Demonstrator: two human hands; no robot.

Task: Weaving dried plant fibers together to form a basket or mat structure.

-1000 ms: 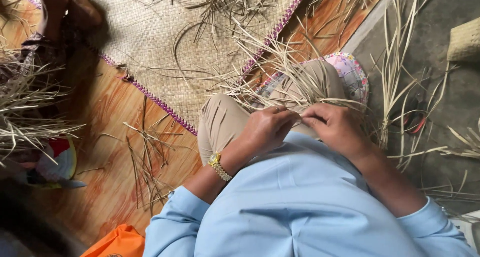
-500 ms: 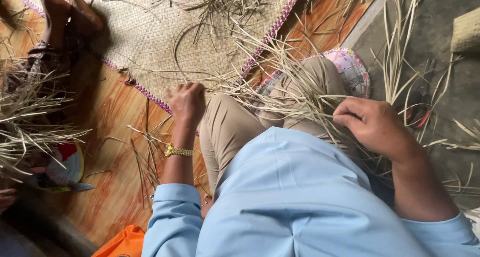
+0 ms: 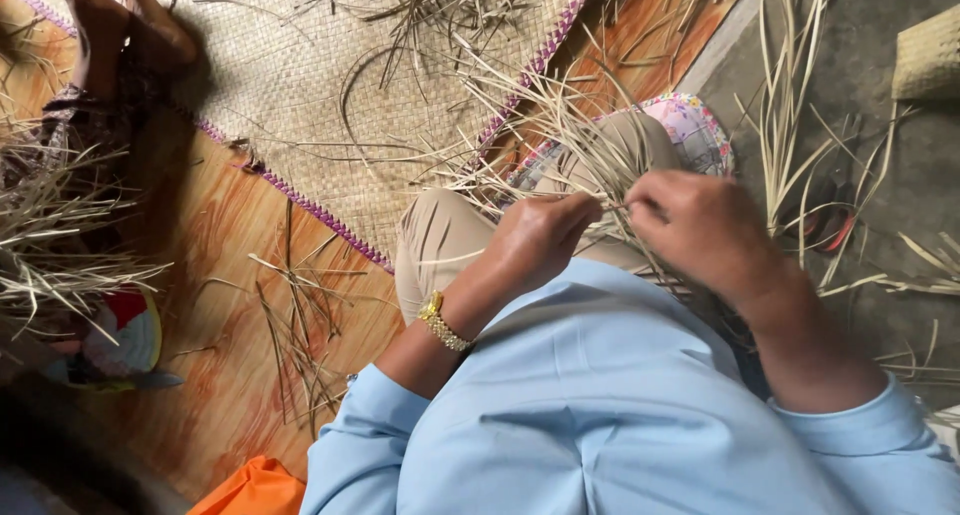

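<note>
Dry, pale straw strips (image 3: pixel 560 145) fan out across the person's lap in the middle of the frame, and both hands meet on them just right of centre. The left hand (image 3: pixel 540 240) is curled nearly closed, its fingertips pinching a few strips; a gold bracelet (image 3: pixel 440 323) sits on that wrist. The right hand (image 3: pixel 700 230) is likewise folded in, thumb and forefinger nipping a thin strip where it meets the left hand's fingers. How many strips each hand has hold of is too fine to tell.

The risks, as I judge them, lie in the material. The strips look brittle, so a sharp bend or a hard tug could crack or split one. The loose ends cross each other in a tangle, so pulling one strip may drag its neighbours out of place. A thin edge sliding through pinched fingers could also nick the skin.

The person sits on a glossy orange-brown floor (image 3: pixel 230 265) with a wood-grain pattern, littered with stray strips at lower left. A woven mat (image 3: pixel 300 85) with a purple edge covers the upper middle of the frame, with more strips scattered on it. At the upper left another person's feet (image 3: pixel 120 15) rest on the mat, and a bundle of straw (image 3: pixel 60 235) juts in from the left edge. At the right the floor gives way to grey concrete (image 3: pixel 860 145), with a small woven basket (image 3: pixel 930 65) at the upper right corner. An orange cloth (image 3: pixel 250 487) shows at the bottom edge.
</note>
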